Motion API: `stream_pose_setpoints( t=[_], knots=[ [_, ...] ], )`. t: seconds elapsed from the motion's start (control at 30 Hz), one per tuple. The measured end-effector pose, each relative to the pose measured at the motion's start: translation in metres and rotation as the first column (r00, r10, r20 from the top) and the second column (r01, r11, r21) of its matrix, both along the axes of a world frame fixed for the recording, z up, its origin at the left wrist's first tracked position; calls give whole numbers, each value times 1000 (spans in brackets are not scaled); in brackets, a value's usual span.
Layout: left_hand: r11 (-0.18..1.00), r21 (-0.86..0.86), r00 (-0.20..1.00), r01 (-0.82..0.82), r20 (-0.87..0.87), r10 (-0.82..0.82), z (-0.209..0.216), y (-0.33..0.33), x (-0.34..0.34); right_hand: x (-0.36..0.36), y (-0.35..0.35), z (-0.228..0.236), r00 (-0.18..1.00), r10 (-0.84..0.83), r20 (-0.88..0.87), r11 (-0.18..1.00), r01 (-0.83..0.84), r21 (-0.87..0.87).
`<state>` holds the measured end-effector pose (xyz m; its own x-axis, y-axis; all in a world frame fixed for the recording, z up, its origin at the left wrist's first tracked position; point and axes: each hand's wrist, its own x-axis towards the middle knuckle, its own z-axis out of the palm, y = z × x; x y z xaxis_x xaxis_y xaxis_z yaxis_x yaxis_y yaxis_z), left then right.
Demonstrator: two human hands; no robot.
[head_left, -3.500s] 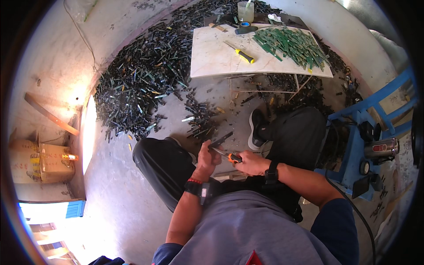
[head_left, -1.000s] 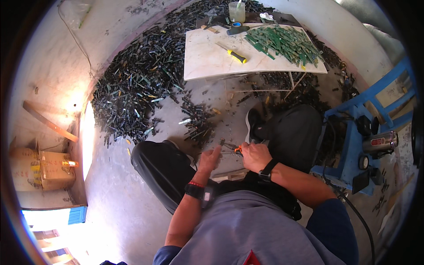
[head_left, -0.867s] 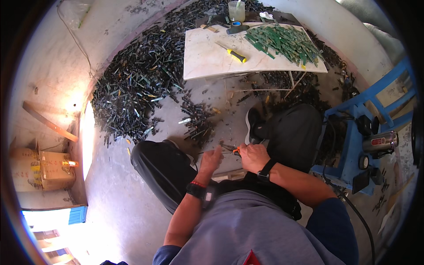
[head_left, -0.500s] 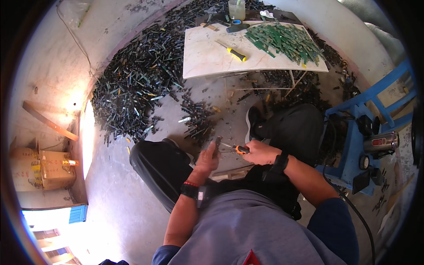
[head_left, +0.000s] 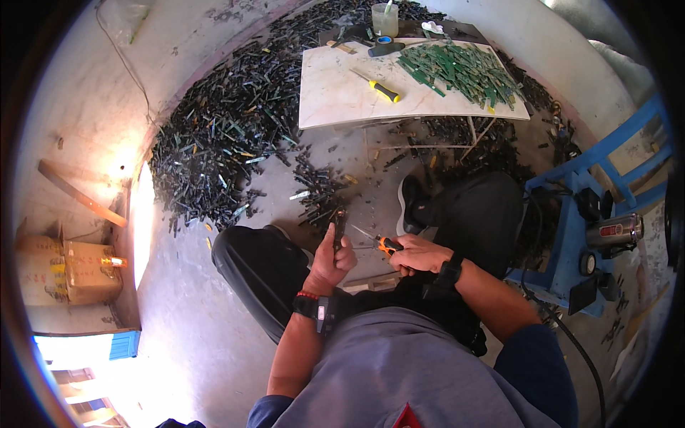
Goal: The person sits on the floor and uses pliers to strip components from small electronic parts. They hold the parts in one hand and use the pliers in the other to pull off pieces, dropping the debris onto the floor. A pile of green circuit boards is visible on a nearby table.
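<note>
My left hand is closed around a small dark strip-shaped piece, which stands up out of the fingers. In my right hand is a screwdriver with an orange and black handle. Its thin shaft slants up and left toward the dark piece, the tip a little apart from it. Both hands are in front of my lap, between my knees. Past them on the floor lies a loose heap of similar dark strips.
A low white-topped table bears a yellow and black screwdriver, a pile of green circuit-board strips and a cup. A big heap of dark strips covers the floor at left. A blue chair holding a metal flask stands right.
The screwdriver has drawn back slightly from the dark piece, and its shaft now tilts more upward. My left hand, blurred before, now shows clearly, still holding the piece.
</note>
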<state>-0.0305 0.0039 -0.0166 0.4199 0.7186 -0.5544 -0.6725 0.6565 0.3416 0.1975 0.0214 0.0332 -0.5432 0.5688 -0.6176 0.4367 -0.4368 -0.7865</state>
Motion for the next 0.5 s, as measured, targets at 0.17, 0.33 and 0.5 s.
stream_pose_setpoints(
  t=[0.17,0.33,0.5],
  knots=[
    [1000,17,1000,6,20,-6,-6,0,-2,2,-4,-22,971,13,240,785,-159,599],
    [999,31,995,39,-88,-36,-11,-3,1,-3,-9,1,894,-6,449,691,-321,648],
    [999,32,993,35,-112,-31,-13,-3,1,-4,-10,5,842,-5,540,629,-417,656]
  ],
)
